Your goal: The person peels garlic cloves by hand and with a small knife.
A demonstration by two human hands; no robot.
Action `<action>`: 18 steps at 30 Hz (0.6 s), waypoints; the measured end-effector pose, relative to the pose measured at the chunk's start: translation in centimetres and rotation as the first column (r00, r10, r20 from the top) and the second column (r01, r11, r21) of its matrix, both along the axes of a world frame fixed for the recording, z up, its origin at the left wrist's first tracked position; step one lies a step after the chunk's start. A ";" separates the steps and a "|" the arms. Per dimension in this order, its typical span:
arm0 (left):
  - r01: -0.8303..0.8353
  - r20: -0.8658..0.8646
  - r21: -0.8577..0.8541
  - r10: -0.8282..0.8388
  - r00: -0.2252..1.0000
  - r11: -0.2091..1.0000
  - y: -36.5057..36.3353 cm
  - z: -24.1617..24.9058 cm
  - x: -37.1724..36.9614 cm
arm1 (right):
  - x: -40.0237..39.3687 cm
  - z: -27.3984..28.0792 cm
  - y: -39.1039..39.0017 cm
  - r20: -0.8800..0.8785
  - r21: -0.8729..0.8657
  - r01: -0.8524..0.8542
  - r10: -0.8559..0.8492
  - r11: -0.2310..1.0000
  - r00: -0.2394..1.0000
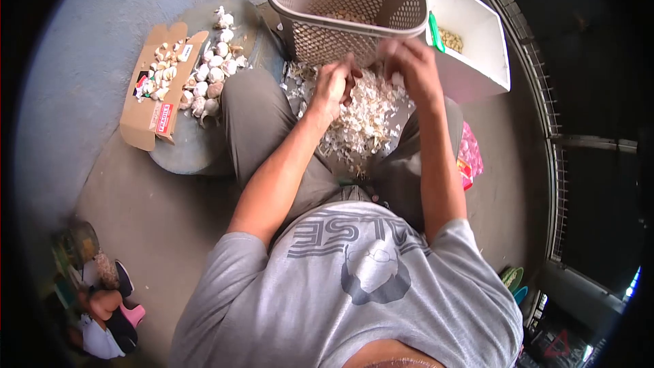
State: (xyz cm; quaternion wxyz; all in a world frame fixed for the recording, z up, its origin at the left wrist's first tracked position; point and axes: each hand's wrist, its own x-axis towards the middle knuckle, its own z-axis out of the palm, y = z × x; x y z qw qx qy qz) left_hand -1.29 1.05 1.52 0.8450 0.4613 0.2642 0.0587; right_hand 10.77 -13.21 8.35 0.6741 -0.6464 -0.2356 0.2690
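My left hand (332, 84) hovers over a heap of papery garlic skins (364, 117) between my knees, its fingers curled inward; whatever they hold is hidden. To its right, my right hand (413, 67) is partly smeared by motion. A pale piece that looks like garlic (398, 80) shows under its bent fingers. Whole garlic bulbs (216, 61) lie on a round grey surface (187, 157) by my left knee. Beside them, loose cloves (163, 71) rest on an opened cardboard box (141, 121).
Beyond my hands stands a perforated plastic basket (320, 37). A white foam box (477, 68) at the right holds peeled cloves (450, 41), with a green-edged item (436, 33) at its rim. A pink mesh bag (470, 153) lies by my right leg. Another person (105, 303) is at lower left.
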 end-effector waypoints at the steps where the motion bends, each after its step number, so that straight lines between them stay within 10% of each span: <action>1: 0.022 0.038 -0.031 -0.021 0.999 0.999 0.0 -0.5 0.1 | -0.1 0.8 1.4 0.206 -0.041 0.135 -0.124 0.990 0.971; 4: 0.022 0.082 -0.166 -0.008 0.997 0.986 0.2 -0.7 0.0 | 1.0 -0.2 3.1 0.616 -0.211 0.193 -0.022 0.958 0.788; 6: -0.068 0.062 -0.172 0.079 0.995 0.983 0.3 -0.9 0.3 | -1.5 -2.3 2.6 0.901 -0.226 0.131 0.157 0.965 0.404; 18: -0.103 0.115 0.037 0.098 0.989 0.994 -0.7 -3.3 0.9 | -4.6 -3.5 2.1 0.811 -0.440 0.184 0.301 0.879 0.502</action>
